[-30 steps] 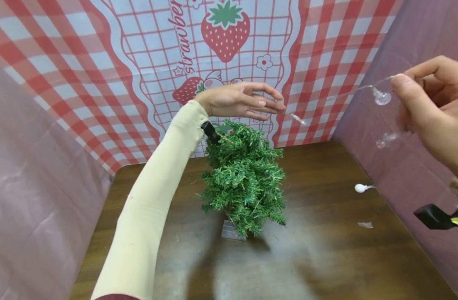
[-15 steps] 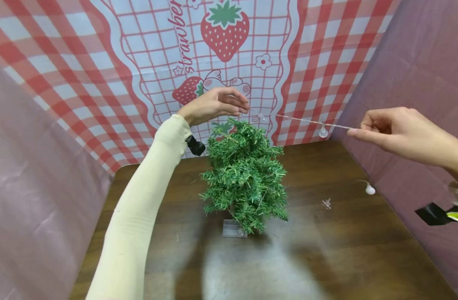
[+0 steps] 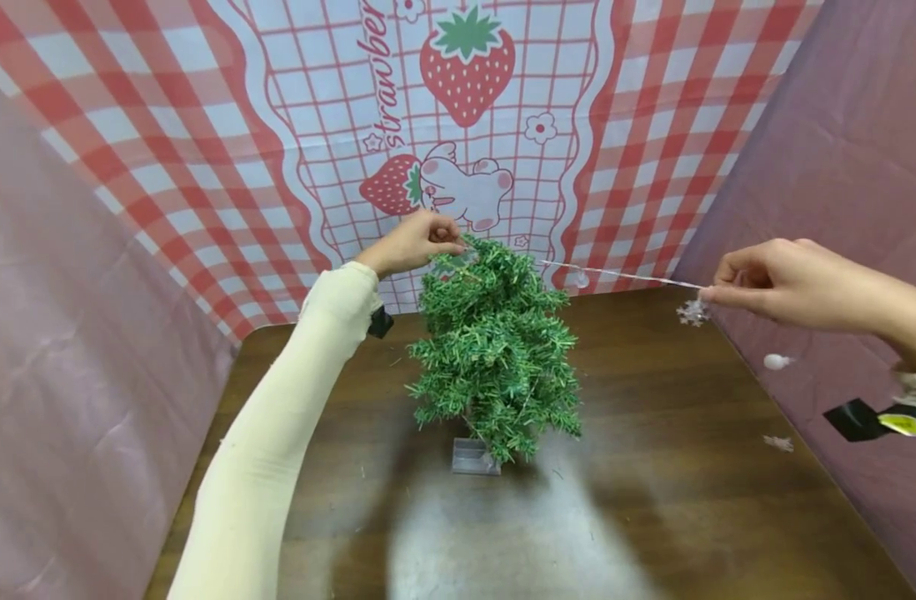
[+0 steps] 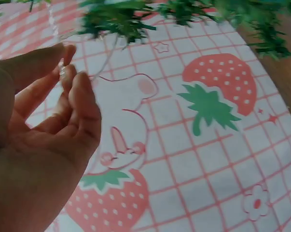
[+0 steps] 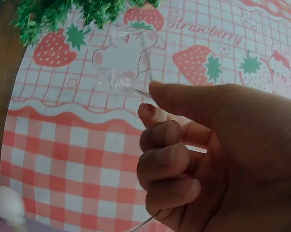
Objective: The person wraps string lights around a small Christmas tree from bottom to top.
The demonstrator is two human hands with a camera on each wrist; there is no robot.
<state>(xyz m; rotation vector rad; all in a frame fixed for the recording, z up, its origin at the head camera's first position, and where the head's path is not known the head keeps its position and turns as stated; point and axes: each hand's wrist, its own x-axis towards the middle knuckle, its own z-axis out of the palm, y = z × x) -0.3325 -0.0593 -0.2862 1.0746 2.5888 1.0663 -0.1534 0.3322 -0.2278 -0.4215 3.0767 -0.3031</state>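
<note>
A small green artificial Christmas tree [image 3: 495,358] stands on a clear base [image 3: 476,457] on the table. My left hand [image 3: 420,242] is at the treetop, thumb and fingers pinching a string light strand; a clear piece [image 4: 62,70] shows between the fingertips in the left wrist view. To the tree's right, my right hand [image 3: 788,279] pinches the same string light [image 3: 623,274], which runs nearly straight from there to the treetop. From the strand hang a clear bulb [image 3: 582,280] and, close under the right fingertips, a clear snowflake [image 3: 693,312].
A white round bulb [image 3: 776,362] and another clear snowflake [image 3: 778,442] show below the right hand. Behind the wooden table [image 3: 653,467] rises a strawberry-print cloth [image 3: 548,83]; pink cloth [image 3: 863,108] borders both sides.
My left hand has moved left and down to the treetop, its fingers closing to a pinch. The right hand moved left, then slightly down, drawing the strand straight.
</note>
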